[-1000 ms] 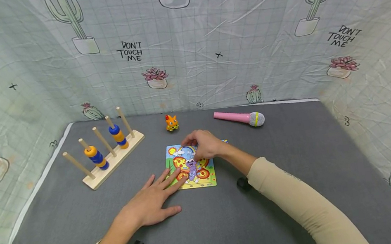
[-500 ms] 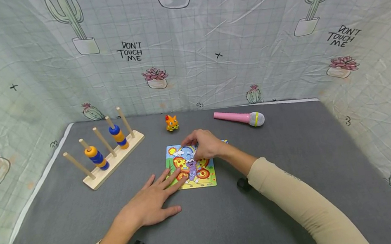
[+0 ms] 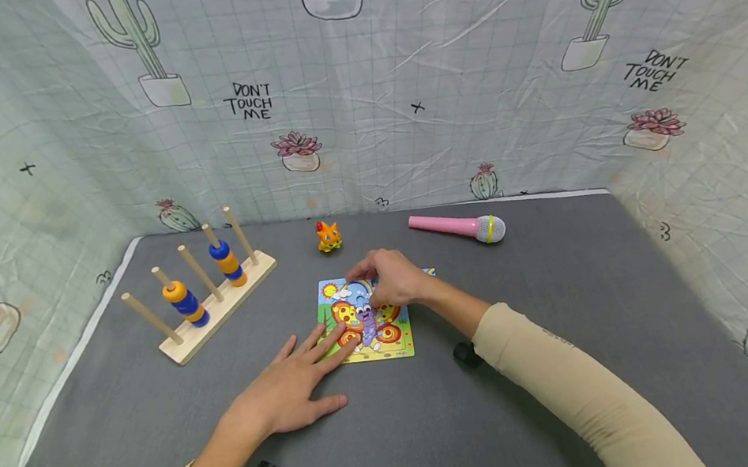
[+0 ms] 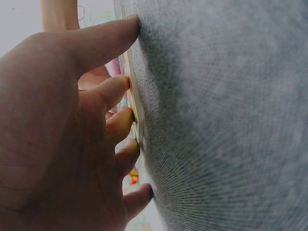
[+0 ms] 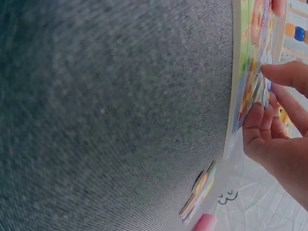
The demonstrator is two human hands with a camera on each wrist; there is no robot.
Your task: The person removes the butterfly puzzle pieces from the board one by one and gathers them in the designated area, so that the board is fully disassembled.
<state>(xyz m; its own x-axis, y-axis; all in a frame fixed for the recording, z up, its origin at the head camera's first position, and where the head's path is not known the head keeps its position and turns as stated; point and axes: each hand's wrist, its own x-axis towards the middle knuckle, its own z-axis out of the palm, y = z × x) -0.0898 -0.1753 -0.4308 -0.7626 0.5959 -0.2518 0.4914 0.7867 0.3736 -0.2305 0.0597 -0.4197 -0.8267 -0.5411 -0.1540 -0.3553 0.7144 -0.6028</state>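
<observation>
Your left hand (image 3: 289, 393) lies palm down with its fingers spread; three fingertips rest on the left part of the puzzle (image 3: 393, 346), while the thumb and little finger touch the counter (image 3: 405, 452) beside it. Your right hand (image 3: 394, 277) is at the puzzle's far right part, fingers bent and thumb touching the butterfly picture; you cannot tell whether it pinches a piece. The puzzle lies flat in front of you, in the middle of the counter. A loose piece (image 5: 199, 190) lies past your right hand, apart from the puzzle.

To the left stands the peg rack (image 3: 225, 306), its second and fourth pegs carrying blue and orange rings (image 3: 228, 263). Beyond the puzzle sits a small orange toy (image 3: 329, 236), and to its right lies a pink microphone (image 3: 448, 225). A cactus-print cloth (image 3: 356, 108) hangs behind.
</observation>
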